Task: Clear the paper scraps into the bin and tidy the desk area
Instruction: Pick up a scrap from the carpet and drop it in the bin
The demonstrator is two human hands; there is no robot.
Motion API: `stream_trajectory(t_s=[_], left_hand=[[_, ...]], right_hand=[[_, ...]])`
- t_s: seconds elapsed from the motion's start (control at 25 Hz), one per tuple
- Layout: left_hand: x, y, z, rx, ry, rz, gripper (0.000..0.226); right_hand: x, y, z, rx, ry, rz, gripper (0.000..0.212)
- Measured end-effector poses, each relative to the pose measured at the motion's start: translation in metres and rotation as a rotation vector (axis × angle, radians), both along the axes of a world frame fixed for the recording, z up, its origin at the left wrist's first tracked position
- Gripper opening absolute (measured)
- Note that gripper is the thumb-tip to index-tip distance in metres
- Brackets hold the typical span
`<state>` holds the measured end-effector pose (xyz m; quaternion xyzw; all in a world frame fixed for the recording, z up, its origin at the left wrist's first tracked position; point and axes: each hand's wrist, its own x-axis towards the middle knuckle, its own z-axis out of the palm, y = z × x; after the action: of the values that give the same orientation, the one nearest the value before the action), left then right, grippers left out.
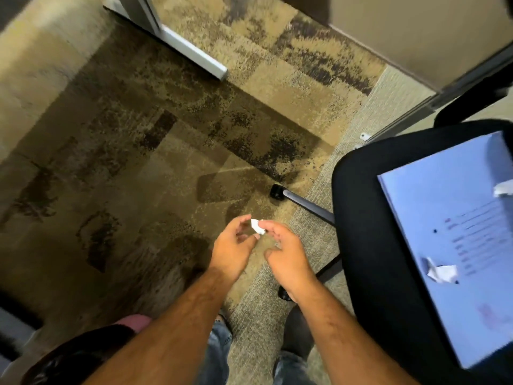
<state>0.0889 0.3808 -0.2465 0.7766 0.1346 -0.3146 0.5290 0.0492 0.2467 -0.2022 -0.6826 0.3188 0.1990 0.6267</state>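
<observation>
Right hand (288,255) is pinching a small white paper scrap (257,227) w/ thumb and forefinger tips, other fingers curling loosely. Left hand (233,245) is sitting just beside it, half open, fingers bent toward the scrap; can't tell if its fingertips are touching the paper or just close to it. Both hands are hovering over the carpet (138,151), forearms reaching out from the bottom of the view.

Off to the right of the right hand, a black office chair (369,245) is carrying a stack of white paper sheets (455,245) on its seat, printed lines blurry. Two more scraps are lying on that stack: a crumpled one (441,272) nearer the hand, another (503,188) at the far right edge, partly cut off. Chair leg w/ a black wheel (277,193) is poking out just beyond the hands.

Further ahead and left of the hands, a metal desk foot (194,52) is resting on the carpet. Below the left forearm, something w/ a dark glossy bag (75,359) is showing at the bottom left; could be a bin, can't tell.
</observation>
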Motion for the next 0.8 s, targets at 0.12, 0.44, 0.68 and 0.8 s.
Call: stream_trajectory(t_s=[0.12, 0.44, 0.68, 0.8], left_hand=[[-0.01, 0.008, 0.053, -0.035, -0.156, 0.068, 0.036], [-0.104, 0.097, 0.167, -0.031, -0.191, 0.525, 0.013], [-0.176, 0.197, 0.223, -0.007, -0.152, 0.834, 0.007], [-0.21, 0.257, 0.216, -0.004, -0.149, 0.91, 0.006]], right_hand=[[-0.012, 0.012, 0.059, -0.024, -0.08, 0.092, 0.067], [-0.056, 0.094, 0.161, 0.005, -0.228, 0.449, 0.064], [-0.107, 0.203, 0.201, 0.021, -0.255, 0.675, 0.061], [-0.127, 0.268, 0.183, 0.035, -0.266, 0.702, 0.05]])
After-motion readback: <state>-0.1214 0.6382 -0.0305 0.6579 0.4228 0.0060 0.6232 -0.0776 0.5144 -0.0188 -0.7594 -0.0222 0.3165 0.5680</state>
